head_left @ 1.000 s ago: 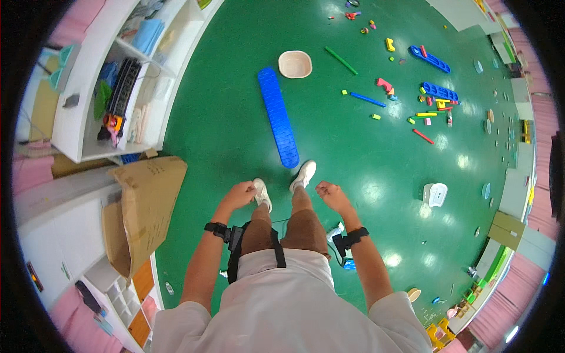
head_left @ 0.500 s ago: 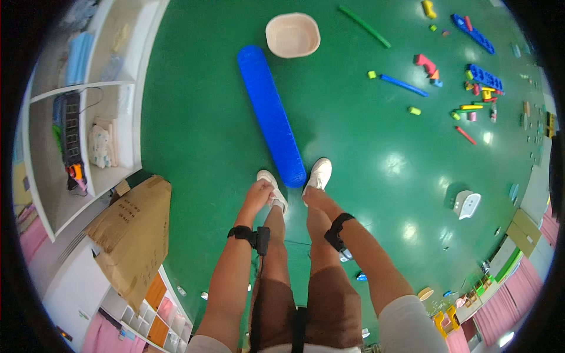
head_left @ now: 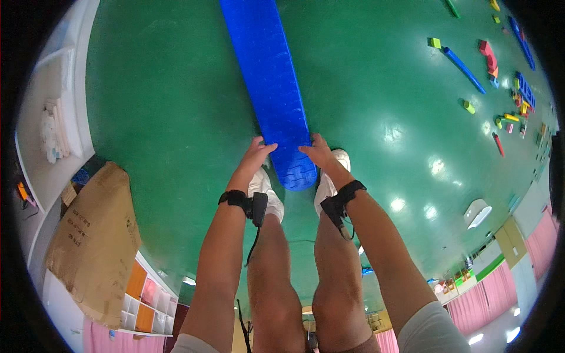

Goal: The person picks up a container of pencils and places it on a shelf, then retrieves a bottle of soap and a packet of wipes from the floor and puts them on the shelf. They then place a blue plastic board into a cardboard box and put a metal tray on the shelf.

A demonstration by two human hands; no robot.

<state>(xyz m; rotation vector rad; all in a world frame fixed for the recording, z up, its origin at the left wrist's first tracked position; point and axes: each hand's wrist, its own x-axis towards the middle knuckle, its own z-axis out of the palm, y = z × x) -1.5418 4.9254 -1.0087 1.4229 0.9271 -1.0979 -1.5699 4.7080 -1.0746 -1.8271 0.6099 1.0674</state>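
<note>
The left hand [head_left: 256, 154] is at the left edge of a long blue board [head_left: 268, 70], its thumb laid over the top face and its fingers along the side. The right hand [head_left: 318, 153] mirrors it at the board's right edge, thumb also on top. Both hands touch the board near its rounded near end, but whether the fingers curl beneath it is hidden, so I cannot tell if either grip is closed. The board stretches away from the person over the green floor [head_left: 176, 88], its far end out of view.

A white left shoe [head_left: 261, 187] and a white right shoe [head_left: 340, 160] stand on either side of the board's near end. Well to the left of the board are a brown cardboard box [head_left: 97, 241] and, beyond that, a white shelf unit [head_left: 82, 112]. Well to its right lie a yellow-green cube [head_left: 435, 43], a blue rod [head_left: 464, 69], a red block [head_left: 488, 56] and a red rod [head_left: 498, 144]; a white stool-like item [head_left: 477, 213] is right of the board's near end.
</note>
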